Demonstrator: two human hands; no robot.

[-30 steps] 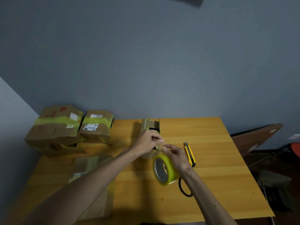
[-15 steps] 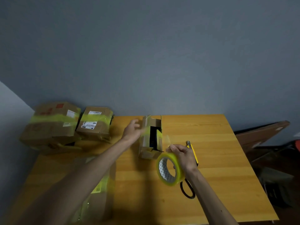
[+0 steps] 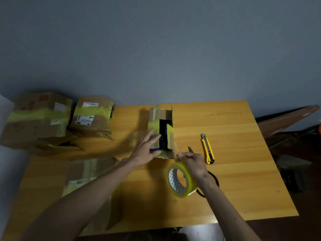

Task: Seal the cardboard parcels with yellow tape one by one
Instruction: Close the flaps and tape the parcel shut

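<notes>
That little box [image 3: 160, 133] mid-surface [image 3: 234, 180] looks light and flimsy, so I'd steady it by the sides; the left hand [image 3: 145, 150] reaches out flat, grip open on its left flap, while the right hand [image 3: 192, 162] curls its grip round the tape [image 3: 180, 181] just in front.

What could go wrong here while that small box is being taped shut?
The small box gapes, and the left hand presses just one flap with flat fingers, so tape may set over an open seam. A tug from the tape roll in the right hand could drag the box. The scissors lie under that wrist and might snag.
</notes>
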